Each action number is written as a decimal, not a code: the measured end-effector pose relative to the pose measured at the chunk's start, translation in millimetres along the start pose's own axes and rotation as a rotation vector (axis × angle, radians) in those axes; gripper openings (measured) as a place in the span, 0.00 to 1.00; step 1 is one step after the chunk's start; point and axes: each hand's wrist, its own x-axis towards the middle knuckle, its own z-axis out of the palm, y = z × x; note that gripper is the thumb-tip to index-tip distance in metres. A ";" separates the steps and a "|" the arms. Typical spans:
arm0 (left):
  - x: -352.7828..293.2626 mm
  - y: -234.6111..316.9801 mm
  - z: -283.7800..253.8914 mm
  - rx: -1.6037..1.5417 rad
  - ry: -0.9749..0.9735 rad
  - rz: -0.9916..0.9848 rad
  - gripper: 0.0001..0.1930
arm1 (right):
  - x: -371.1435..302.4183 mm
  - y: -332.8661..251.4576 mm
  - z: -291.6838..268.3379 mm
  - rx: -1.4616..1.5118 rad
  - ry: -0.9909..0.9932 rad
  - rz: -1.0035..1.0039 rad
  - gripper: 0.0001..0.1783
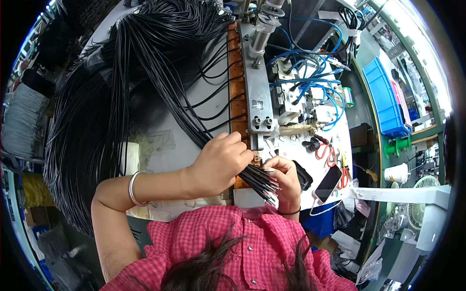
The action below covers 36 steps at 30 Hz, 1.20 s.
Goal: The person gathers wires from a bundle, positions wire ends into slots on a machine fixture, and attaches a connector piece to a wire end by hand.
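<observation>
My left hand [221,160] is closed around a bundle of thin black cables [167,92]. The cut ends of the bundle [259,180] stick out past my fist, some with coloured wire tips. Close beside these ends, my right hand [285,178] pinches with thumb and forefinger, apparently on a single cable end; the fingers partly hide it. Beyond both hands runs a row of copper-coloured blocks [237,87], with several separate cables laid across into it. A metal clamp bar [259,104] lies along the right side of this row.
A large heap of black cables [82,145] hangs off the table's left side. Pneumatic valves with blue tubes [306,82] stand to the right. Red-handled scissors [331,156], a phone [328,183] and a white bracket arm [398,195] lie nearer. A blue bin [383,94] sits farther right.
</observation>
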 end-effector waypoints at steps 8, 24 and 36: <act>-2.5 -0.3 8.0 -0.015 0.032 0.047 0.08 | 0.1 4.8 -9.9 -0.157 -0.022 -0.039 0.03; -3.9 0.1 5.9 0.137 -0.084 0.028 0.08 | 10.1 8.4 -16.0 -0.320 -0.045 0.100 0.05; -3.8 -0.7 6.4 0.035 -0.013 0.039 0.09 | -3.0 2.8 -1.5 -0.245 0.066 -0.134 0.05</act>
